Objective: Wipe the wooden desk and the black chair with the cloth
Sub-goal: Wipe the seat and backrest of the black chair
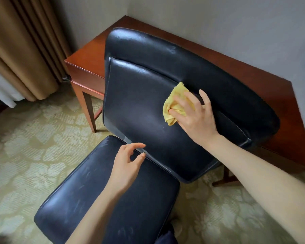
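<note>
A black leather chair (141, 106) fills the middle of the view, its backrest facing me and its seat below at the lower left. My right hand (195, 117) presses a bunched yellow cloth (174, 103) against the upper right of the backrest's inner panel. My left hand (127, 164) hovers over the back edge of the seat, fingers loosely curled and apart, holding nothing. Behind the chair stands the reddish wooden desk (88, 59), running from the left corner to the right edge along the wall.
Brown curtains (25, 50) hang at the left beside the desk's end. A grey wall (218, 23) backs the desk. Patterned beige carpet (33, 147) covers the floor around the chair and desk legs.
</note>
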